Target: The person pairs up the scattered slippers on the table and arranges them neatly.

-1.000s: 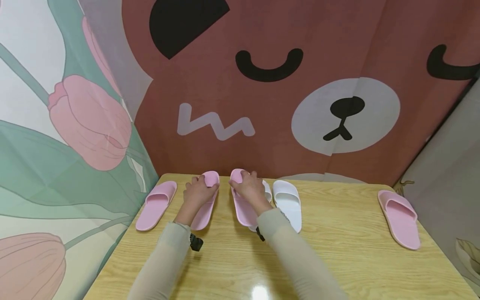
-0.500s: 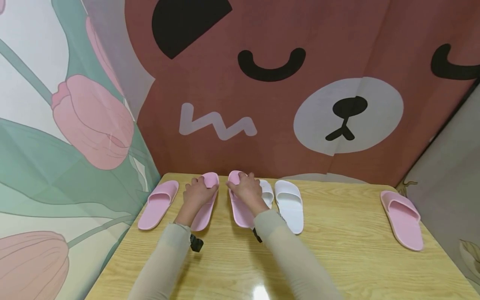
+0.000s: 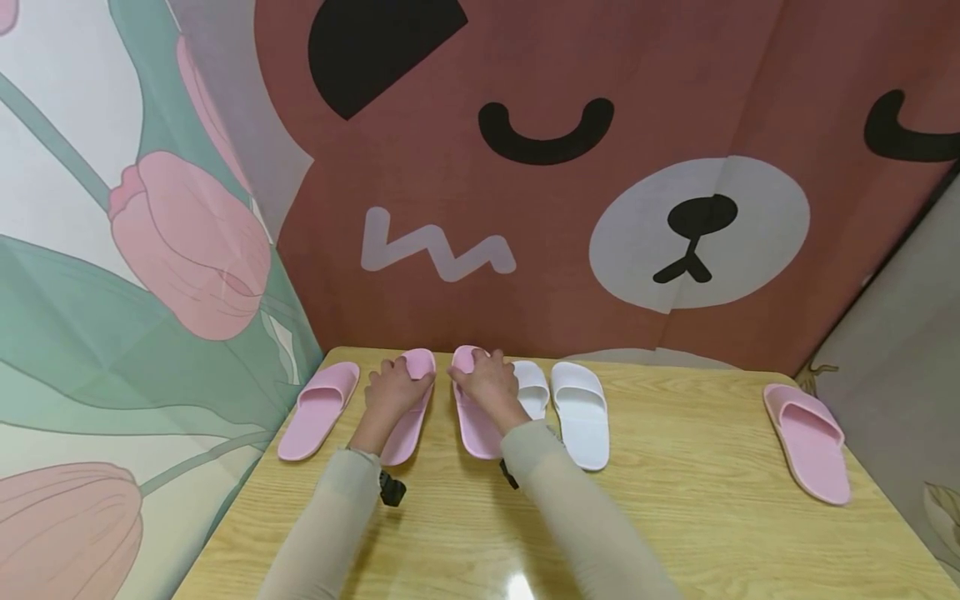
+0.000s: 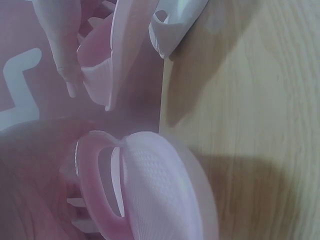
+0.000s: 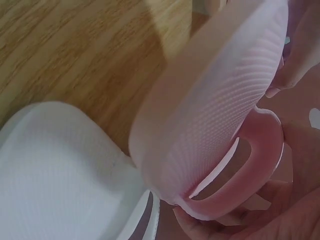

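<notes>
My left hand (image 3: 393, 387) grips a pink slipper (image 3: 406, 437) across its strap; the patterned footbed of this slipper (image 4: 160, 185) shows close in the left wrist view. To its right, my right hand (image 3: 491, 382) holds a second pink slipper (image 3: 477, 429) by the strap area, with fingers around its edges in the right wrist view. The toes of both slippers point to the back wall, a gap between them. Both appear slightly raised above the wooden table (image 3: 675, 517). Beside the right hand lies a white slipper (image 3: 531, 392), partly covered by that hand and sleeve.
Another white slipper (image 3: 581, 417) lies right of the partly covered one. A single pink slipper (image 3: 321, 412) rests near the table's left edge, and another pink slipper (image 3: 808, 446) near the right edge. A brown bear-printed curtain (image 3: 420, 308) hangs behind the table.
The right hand has moved left with its pink slipper, uncovering more of the white slipper beside it. Both held slippers have come slightly lower and nearer to me.
</notes>
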A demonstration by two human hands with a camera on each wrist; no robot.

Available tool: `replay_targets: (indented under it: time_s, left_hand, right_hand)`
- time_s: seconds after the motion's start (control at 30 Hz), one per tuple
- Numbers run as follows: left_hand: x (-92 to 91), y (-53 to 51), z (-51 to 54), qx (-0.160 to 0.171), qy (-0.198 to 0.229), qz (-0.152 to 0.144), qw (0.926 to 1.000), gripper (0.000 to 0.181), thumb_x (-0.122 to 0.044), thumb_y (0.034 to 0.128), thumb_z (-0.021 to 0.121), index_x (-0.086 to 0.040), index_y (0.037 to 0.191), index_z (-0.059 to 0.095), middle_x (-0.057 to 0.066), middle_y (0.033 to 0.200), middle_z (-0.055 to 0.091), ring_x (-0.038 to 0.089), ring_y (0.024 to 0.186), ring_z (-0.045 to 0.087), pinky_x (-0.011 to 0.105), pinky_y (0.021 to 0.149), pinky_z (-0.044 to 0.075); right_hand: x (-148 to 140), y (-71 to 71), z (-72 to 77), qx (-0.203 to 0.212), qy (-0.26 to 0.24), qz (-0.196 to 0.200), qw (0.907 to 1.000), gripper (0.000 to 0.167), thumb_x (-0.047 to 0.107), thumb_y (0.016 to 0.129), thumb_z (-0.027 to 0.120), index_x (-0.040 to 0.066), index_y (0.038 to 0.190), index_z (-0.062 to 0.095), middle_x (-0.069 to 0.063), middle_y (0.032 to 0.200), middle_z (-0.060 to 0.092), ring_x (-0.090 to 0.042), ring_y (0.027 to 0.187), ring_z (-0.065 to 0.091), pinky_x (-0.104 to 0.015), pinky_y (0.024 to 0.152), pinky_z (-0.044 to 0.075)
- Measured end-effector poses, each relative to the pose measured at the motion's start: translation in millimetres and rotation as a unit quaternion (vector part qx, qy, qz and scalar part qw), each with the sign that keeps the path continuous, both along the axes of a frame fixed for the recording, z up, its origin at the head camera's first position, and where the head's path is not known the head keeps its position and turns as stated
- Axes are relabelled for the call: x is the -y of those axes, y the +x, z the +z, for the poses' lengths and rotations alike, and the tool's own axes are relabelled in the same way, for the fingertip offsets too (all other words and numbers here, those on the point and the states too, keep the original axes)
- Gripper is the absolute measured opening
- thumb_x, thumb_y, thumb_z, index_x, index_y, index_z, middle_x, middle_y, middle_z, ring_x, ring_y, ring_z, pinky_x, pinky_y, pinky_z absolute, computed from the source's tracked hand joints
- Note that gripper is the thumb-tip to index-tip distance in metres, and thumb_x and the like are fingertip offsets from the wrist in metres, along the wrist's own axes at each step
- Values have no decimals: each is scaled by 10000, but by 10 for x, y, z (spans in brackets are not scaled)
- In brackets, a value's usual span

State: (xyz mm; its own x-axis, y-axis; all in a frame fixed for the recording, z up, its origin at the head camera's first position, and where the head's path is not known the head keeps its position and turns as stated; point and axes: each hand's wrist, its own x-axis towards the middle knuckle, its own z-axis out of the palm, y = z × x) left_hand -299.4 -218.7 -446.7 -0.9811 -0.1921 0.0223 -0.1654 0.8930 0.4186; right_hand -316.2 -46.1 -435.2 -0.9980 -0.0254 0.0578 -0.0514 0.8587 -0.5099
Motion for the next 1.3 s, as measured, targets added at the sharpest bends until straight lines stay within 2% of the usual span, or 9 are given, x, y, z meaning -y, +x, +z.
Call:
replay_targets:
  time_s: [0.27,0.73,1.3]
  left_hand:
    - [49,16,-53,-61,45,14,10000,836,-585,939,558,56,1460,432,315,1405,451,540,1261,437,686,985,386]
    - [104,4,-132,87,58,81,9999,817,-574,948,557,50,1462,440,313,1442,431,535,1303,405,686,1003,369]
    - [126,-57,-271,137,194,84,9997,818,-576,947,551,56,1456,444,322,1428,425,535,1311,386,693,1020,344]
  right_hand:
    - [84,-5,-54,93,23,25,10000,706,620,894,637,178,1438,558,-198,1362,522,-451,1162,554,-522,880,495]
    - [174,-6,-177,85,-265,57,9996,708,612,892,651,145,1418,576,-212,1344,530,-457,1152,544,-532,879,493]
    - [264,-58,-289,26,-158,-57,9999,689,579,901,666,87,1378,594,-239,1290,556,-472,1119,564,-530,884,493]
